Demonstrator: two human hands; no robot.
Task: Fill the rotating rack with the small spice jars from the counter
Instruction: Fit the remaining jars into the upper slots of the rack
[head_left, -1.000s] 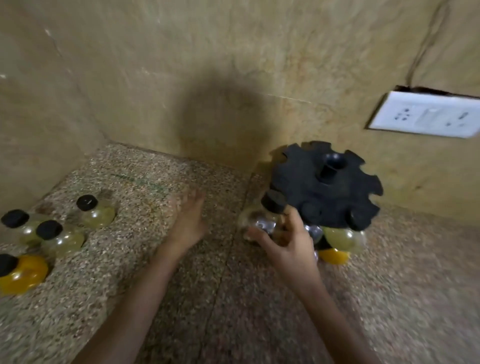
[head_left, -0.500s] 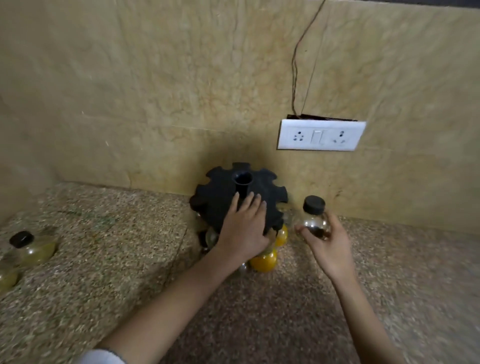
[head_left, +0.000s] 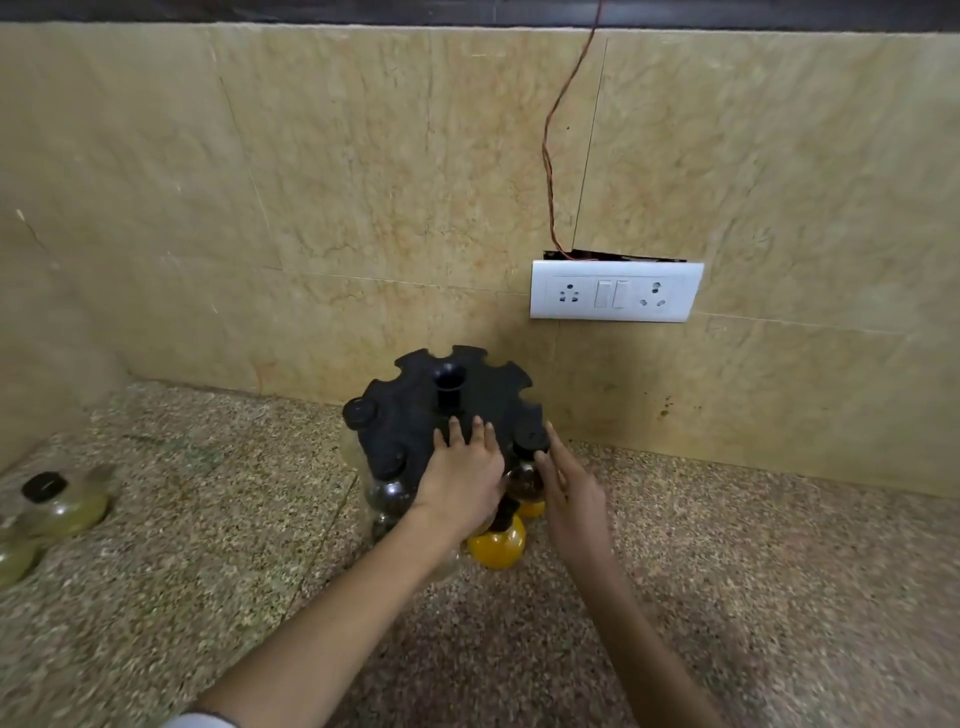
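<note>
Two hands at the black rack, which stands post-up on the counter by the wall. Left hand flat on its top, fingers straight. Right hand released, fingers straight, just beside a jar hanging upright, cap up, in the right-side notch.

Black rack upright, clear jar slotted
</note>
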